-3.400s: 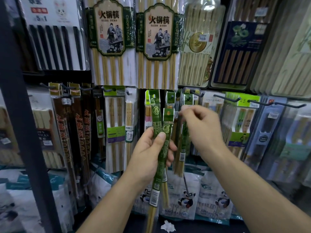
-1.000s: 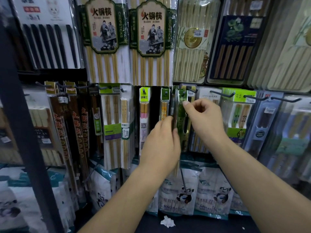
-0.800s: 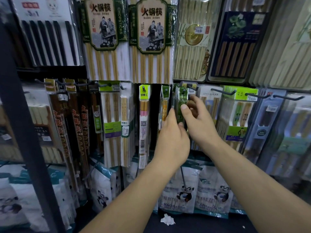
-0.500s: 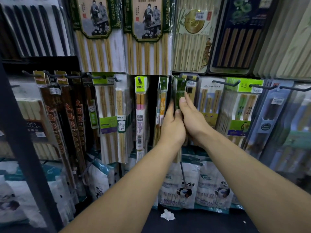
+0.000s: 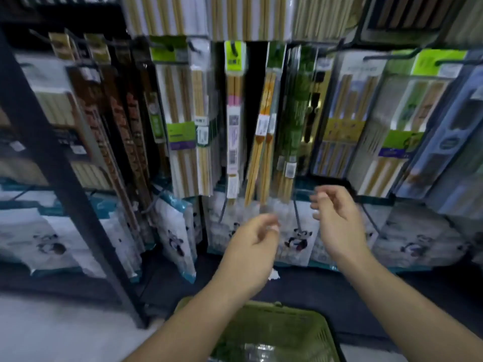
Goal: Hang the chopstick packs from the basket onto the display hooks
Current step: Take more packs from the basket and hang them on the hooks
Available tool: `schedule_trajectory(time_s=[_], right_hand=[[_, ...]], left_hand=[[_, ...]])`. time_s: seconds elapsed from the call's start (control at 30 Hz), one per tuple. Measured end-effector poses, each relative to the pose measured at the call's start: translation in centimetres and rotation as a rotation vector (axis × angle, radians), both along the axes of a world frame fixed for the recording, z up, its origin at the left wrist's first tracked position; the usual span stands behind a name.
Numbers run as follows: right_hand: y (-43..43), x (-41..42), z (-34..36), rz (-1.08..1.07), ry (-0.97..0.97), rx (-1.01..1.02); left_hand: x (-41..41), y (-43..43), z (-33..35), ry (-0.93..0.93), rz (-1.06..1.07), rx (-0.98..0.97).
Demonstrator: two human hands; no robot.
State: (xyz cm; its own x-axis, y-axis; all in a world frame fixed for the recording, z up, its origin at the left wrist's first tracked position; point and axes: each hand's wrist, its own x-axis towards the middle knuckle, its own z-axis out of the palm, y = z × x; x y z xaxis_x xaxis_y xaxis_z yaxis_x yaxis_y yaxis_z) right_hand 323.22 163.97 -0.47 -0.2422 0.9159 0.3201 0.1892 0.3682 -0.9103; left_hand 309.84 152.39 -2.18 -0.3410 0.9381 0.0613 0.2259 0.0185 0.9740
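Chopstick packs point(image 5: 290, 113) hang from hooks point(image 5: 386, 56); basket point(image 5: 287, 327) stands on floor point(image 5: 52, 325).
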Motion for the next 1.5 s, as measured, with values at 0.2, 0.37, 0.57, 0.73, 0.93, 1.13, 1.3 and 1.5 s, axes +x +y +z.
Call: schedule_trajectory(time_s=[0.2, 0.37, 0.57, 0.73, 0.93, 1.13, 1.3, 1.5], right_hand=[[-7.3, 0.2, -15.4, 0.298, -0.49, -0.202], [-10.2, -2.1, -28.9, 0.65, -1.011, -0.352], [-10.6, -4.2, -40.4, 0.68, -1.186, -0.388], [-10.7, -5.2, -44.7, 0.656, -1.335, -0.24], [-10.9, -5.6, -46.5, 0.684, -1.418, -0.109], [-10.6, -6.0, -46.1, 0.707, -1.433, -0.09], [-11.1, -5.9, -45.9, 0.734, -1.486, -0.082], [-10.0, -5.0, -44.7, 0.767, -1.396, -0.141]], left_hand=[[-6.5, -6.8, -12.4, 0.215, 0.266, -0.384], [-11.0, -11.5, -21.1, 0.413, 0.494, -0.735], [-12.7, -14.7, -26.9, 0.174, 0.412, -0.791], [-12.7, -15.3, -28.9, 0.138, 0.447, -0.694], [-12.9, -15.3, -29.6, 0.119, 0.488, -0.665], [-12.9, -15.4, -29.5, 0.086, 0.496, -0.648], [-13.0, -15.5, -29.3, 0.068, 0.476, -0.625], [-13.0, -15.9, -28.3, 0.224, 0.474, -0.609]])
